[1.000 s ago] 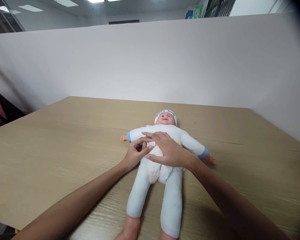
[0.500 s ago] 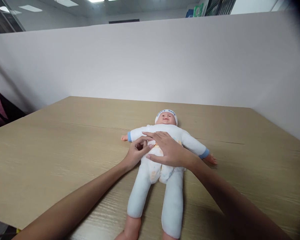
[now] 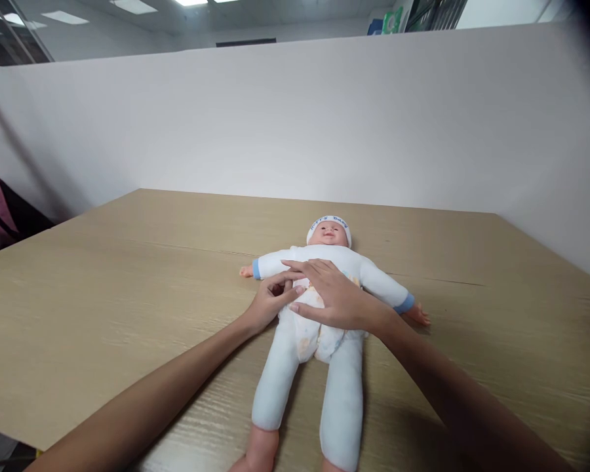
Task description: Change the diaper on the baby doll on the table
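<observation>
A baby doll in a white suit with blue cuffs and a white lettered cap (image 3: 329, 221) lies on its back, head away from me. Around its hips and belly is a white diaper (image 3: 309, 341) with a pale orange print. My left hand (image 3: 270, 303) is at the diaper's left side, its fingers curled and its thumb closed on the diaper's front edge. Across the front of the diaper lies my right hand (image 3: 337, 298), palm down, fingers stretched out and thumb apart. Its fingertips reach over those of my left hand and partly hide them.
The doll rests on a wide wood-toned table (image 3: 128, 288) with a thin seam across it. Behind stands a white partition (image 3: 295, 124). A pink and black item (image 3: 0, 206) is beyond the table's left edge.
The view has shifted slightly, so the doll sits a little further right. Both hands keep almost the same place on the diaper.
</observation>
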A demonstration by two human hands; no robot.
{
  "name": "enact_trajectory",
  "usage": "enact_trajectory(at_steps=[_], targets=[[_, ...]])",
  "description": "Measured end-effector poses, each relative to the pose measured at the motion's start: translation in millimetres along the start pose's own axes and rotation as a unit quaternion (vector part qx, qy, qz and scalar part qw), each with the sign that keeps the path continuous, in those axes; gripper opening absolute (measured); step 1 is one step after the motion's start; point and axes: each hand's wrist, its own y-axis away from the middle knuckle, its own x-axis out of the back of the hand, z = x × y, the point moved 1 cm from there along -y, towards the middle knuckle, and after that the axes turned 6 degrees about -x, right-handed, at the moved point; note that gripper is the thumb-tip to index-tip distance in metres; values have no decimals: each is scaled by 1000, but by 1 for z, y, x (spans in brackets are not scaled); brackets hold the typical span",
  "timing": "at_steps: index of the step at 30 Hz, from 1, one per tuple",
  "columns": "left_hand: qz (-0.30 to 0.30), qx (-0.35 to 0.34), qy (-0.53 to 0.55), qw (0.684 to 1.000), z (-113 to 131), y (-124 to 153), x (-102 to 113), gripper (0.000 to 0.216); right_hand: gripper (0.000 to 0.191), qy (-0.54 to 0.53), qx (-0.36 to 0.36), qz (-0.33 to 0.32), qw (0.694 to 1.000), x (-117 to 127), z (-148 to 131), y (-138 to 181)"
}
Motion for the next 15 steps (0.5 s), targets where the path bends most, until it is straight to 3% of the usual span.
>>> enact_trajectory(at_steps=[5,11,15], targets=[[-4,15,15,1000,-3,1,1,35,59,-2,2,-8,1000,0,2,0],[7,-27,-10,1000,-1,0,-1,31,53,-34,3,3,999,-3,7,0],[23,-21,-35,999,4,1,-4,27,49,-51,-1,22,998,-3,6,-1]])
